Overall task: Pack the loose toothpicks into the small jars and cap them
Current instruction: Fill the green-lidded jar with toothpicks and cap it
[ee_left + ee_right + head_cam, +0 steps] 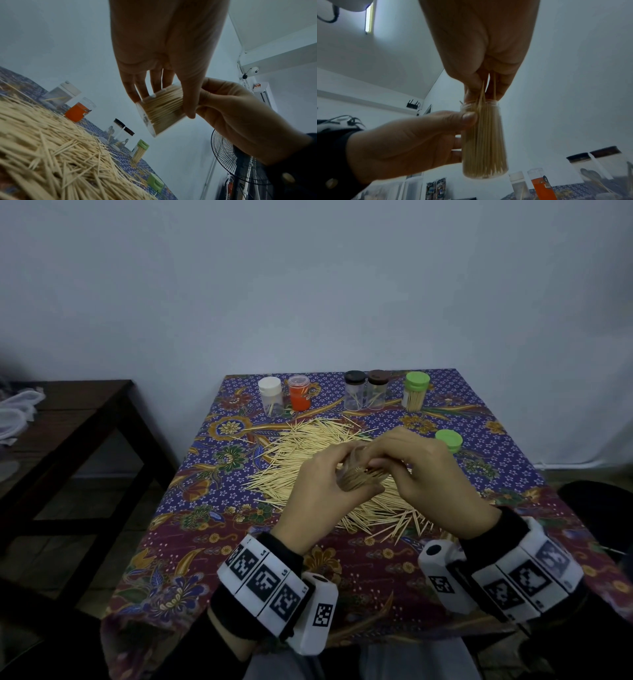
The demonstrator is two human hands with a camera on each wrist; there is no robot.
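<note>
Filling jar (pixel 484 146) in left hand (pixel 399 147)

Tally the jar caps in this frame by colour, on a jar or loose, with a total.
White plastic cap: 1
Clear cap on the orange jar: 1
Black cap: 1
Brown cap: 1
Green caps, one fitted, one loose: 2
Total: 6

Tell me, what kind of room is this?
Probably a room in a home or small office. A table with a flowery tablecloth stands against a plain wall; a standing fan and a wifi router on the wall also show.
</note>
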